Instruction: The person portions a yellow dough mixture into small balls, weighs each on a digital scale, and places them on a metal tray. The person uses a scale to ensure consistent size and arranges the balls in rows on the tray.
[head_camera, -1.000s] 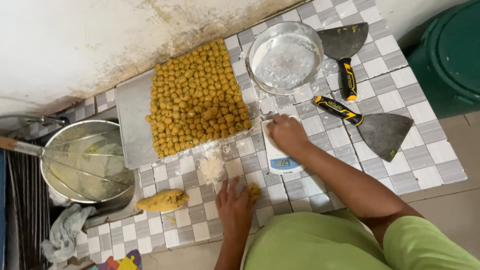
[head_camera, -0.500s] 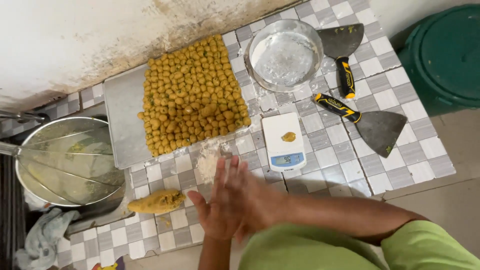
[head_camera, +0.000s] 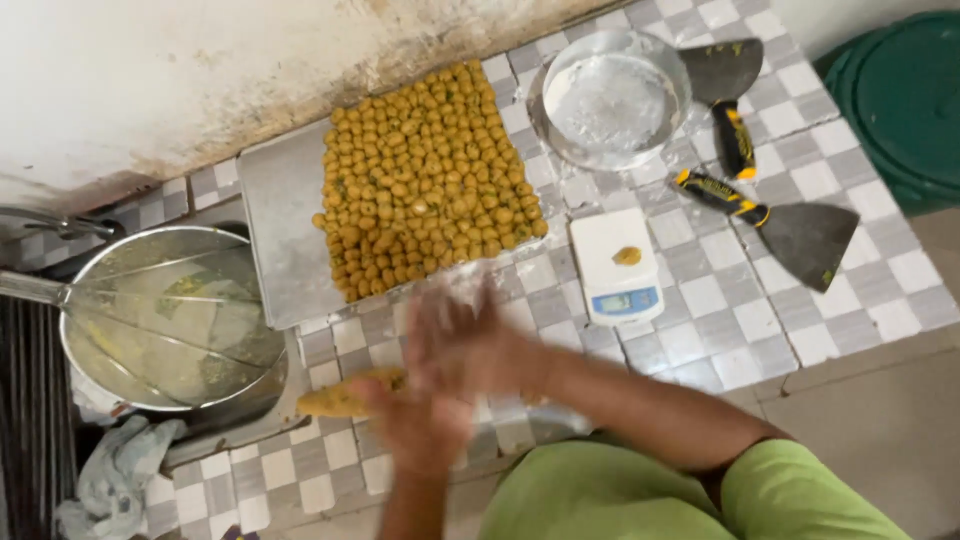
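Near the tabletop's front edge, the left hand (head_camera: 420, 425) and right hand (head_camera: 470, 345) press together, blurred; whether dough sits between cannot be told. Hasty rolling could knock the dough log (head_camera: 350, 395) off.

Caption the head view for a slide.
Hands pressed together, blurred, above a checkered counter, beside a tray of yellow dough balls and a small scale.

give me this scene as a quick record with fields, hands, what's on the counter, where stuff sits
left hand: blurred, pressed against the right hand, over the counter's front edge
right hand: blurred, palm on the left hand
held item: cannot tell
tray: packed with small yellow dough balls
scale: right of the tray, one dough piece on it
bowl: glass, behind the scale
scrapers: two, right side
dough log: beside the left hand
strainer: far left
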